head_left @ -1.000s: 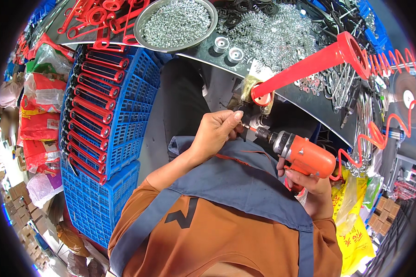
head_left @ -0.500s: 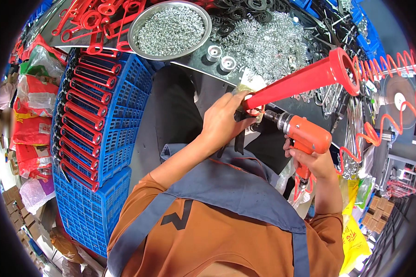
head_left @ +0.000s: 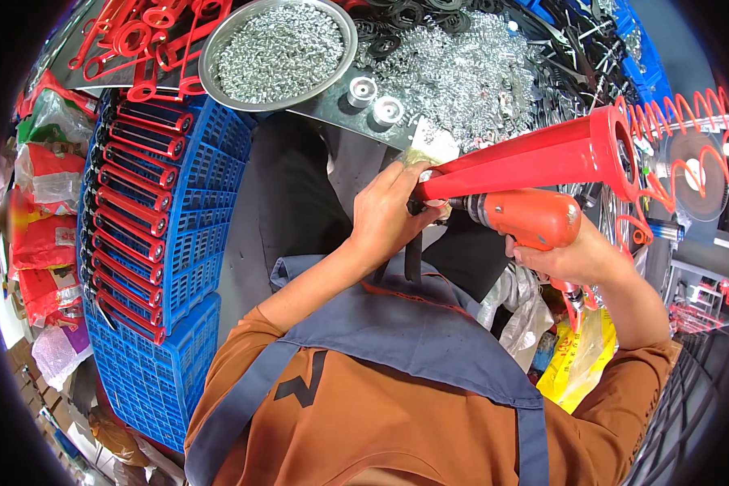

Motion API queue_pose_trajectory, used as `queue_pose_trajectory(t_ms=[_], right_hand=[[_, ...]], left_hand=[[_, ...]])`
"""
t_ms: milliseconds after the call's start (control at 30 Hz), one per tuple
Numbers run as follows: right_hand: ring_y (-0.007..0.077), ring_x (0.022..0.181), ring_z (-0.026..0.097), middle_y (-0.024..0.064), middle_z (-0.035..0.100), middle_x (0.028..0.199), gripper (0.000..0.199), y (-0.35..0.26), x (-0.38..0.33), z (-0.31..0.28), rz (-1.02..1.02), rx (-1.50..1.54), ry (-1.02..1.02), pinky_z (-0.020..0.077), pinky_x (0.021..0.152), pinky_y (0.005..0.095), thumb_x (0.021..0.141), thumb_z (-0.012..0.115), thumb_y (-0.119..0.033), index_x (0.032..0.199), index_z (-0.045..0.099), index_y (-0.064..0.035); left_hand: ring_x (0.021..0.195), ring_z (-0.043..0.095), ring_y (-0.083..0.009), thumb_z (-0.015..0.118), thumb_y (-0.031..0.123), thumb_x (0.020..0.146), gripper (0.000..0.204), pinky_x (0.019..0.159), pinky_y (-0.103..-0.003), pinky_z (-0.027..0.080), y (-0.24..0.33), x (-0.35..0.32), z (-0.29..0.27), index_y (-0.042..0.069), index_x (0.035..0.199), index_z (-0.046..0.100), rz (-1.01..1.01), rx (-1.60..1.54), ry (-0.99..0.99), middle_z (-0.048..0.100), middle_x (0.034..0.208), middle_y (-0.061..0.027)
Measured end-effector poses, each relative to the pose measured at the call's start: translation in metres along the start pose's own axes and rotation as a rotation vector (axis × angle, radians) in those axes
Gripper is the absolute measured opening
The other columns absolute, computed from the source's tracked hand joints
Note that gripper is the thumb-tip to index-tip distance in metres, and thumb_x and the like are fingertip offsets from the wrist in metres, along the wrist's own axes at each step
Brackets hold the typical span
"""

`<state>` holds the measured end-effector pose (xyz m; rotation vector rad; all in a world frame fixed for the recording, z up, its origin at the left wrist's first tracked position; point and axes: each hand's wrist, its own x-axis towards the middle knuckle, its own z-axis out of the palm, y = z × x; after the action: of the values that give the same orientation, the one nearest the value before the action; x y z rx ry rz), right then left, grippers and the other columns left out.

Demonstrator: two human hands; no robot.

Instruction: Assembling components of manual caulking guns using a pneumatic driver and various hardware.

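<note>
Centrally in the frame, the left hand [head_left: 389,217] was closed around the near end of a long red tube [head_left: 526,158], fingers clamped on it where it met the nose of an orange power drill [head_left: 526,217]. The right hand [head_left: 571,257], right of centre, gripped the drill's handle with fingers wrapped shut. The tube ran toward the right edge, its open round end uppermost there, lying just above the drill body. At top centre a round metal bowl [head_left: 279,53] of small silver screws stood on the table [head_left: 324,117], beside a loose heap of springs [head_left: 462,77]. At left, blue crates [head_left: 194,235] held rows of red tubes [head_left: 134,202].
</note>
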<state>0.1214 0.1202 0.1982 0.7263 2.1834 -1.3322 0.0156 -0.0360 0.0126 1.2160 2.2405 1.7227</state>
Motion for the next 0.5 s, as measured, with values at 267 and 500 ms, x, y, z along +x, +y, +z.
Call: queue_pose_trajectory(t_ms=[267,500], right_hand=[[0.0093,0.064,0.056,0.0038,0.061,0.081,0.039,-0.033,0.004,-0.001,0.114,-0.116,-0.016,0.0475,0.057,0.0268,0.072,0.062,0.000,0.111,0.055,-0.0011],[0.0138,0.060,0.060,0.0069,0.060,0.078,0.036,-0.036,0.002,0.004,0.134,-0.103,-0.053,0.0495,0.046,0.0278,0.072,0.063,-0.002,0.107,0.053,-0.0008]], left_hand=[[0.068,0.054,-0.0251,0.084,0.008,0.057,0.061,0.062,-0.034,0.045,-0.003,-0.004,0.005,0.005,0.113,0.059,-0.040,-0.076,0.010,0.053,0.077,-0.0085],[0.069,0.053,-0.0244,0.084,0.011,0.059,0.060,0.063,-0.035,0.045,0.000,-0.006,0.005,0.009,0.114,0.061,-0.062,-0.048,-0.010,0.053,0.076,-0.0077]])
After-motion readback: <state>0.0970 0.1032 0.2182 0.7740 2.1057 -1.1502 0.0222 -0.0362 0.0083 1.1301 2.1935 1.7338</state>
